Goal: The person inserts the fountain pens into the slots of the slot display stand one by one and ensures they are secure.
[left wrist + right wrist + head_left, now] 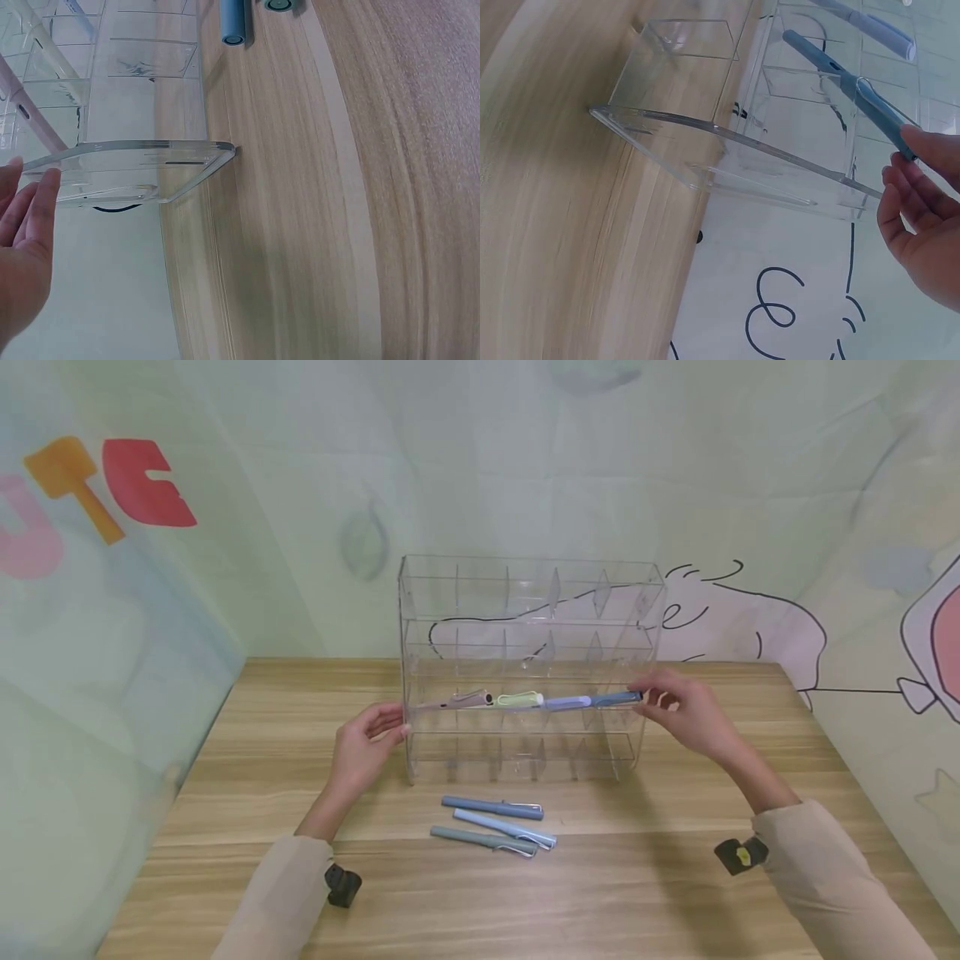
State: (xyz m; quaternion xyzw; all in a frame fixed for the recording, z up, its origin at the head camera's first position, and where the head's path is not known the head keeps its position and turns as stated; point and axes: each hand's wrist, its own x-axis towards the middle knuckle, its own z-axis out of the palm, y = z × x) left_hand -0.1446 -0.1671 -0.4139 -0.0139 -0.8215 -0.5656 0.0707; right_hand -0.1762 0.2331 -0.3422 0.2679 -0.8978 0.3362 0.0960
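Note:
A clear acrylic rack (525,635) with several tiers and dividers stands upright on the table. My left hand (365,745) touches its left side, thumb at the front edge and fingers nearly straight. At the right end, my right hand (678,706) pinches the cap end of a dark blue pen (851,88) between thumb and fingers. That pen slants into a compartment of a middle tier. Along the same tier lie a mauve-brown pen (471,698), a yellow-green pen (519,700) and a lavender pen (567,702), caps towards the front.
In front of the rack, on the wooden table (300,693), lie a dark blue pen (487,807), a light blue pen (502,828) and a grey-green pen (480,841). A printed cloth backdrop (300,527) hangs close behind the table.

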